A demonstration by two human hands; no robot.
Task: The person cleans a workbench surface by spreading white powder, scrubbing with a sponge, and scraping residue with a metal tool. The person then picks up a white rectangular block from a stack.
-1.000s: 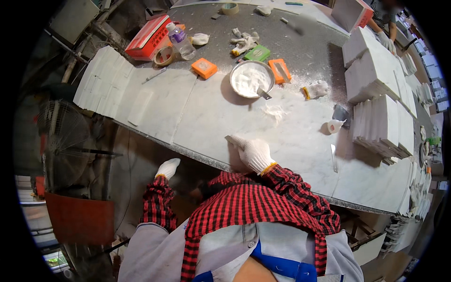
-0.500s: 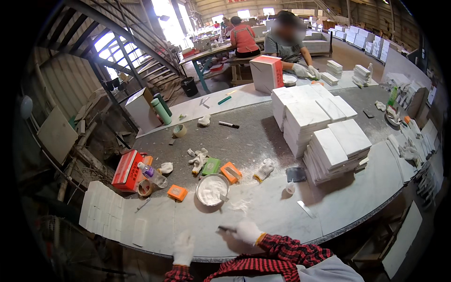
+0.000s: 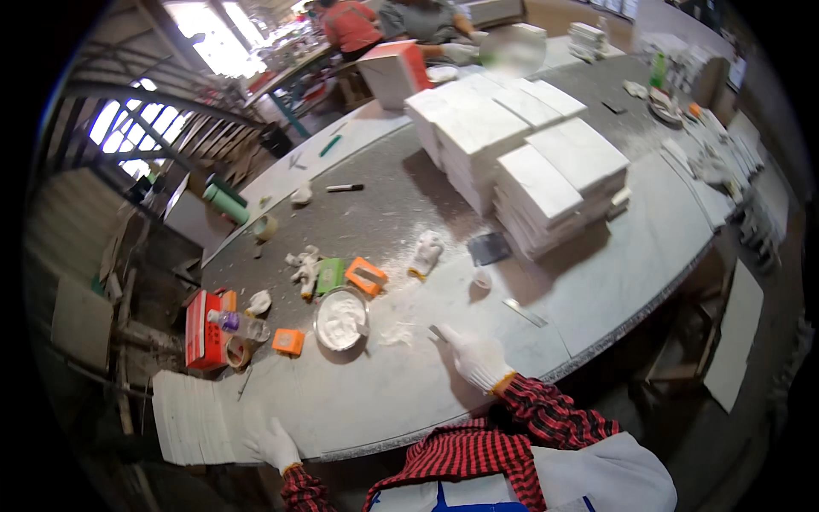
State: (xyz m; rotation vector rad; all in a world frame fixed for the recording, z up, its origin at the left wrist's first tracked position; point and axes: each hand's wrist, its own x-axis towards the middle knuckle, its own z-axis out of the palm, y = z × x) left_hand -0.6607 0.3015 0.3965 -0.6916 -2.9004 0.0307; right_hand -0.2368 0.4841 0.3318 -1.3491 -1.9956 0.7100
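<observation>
My right hand, in a white knitted glove, is closed around a small, dark, thin tool above the pale marble slab. Its exact kind is too blurred to tell. My left hand, gloved as well, reaches with fingers outstretched to the slab's front edge at the left. Beside it stands a row of white tiles. I cannot tell whether it touches a tile. A metal bowl of white powder or paste sits between the hands, farther back. To the right of my right hand lies a flat metal blade.
Stacked white marble tiles rise at the back right. Near the bowl are orange boxes, a green box, a plastic bottle, loose gloves and a small cup. A co-worker's gloved hand rests across the table.
The view has swung and tilted. My left hand has moved left toward the tile row. My right hand has moved right and away from me, keeping hold of the dark tool.
</observation>
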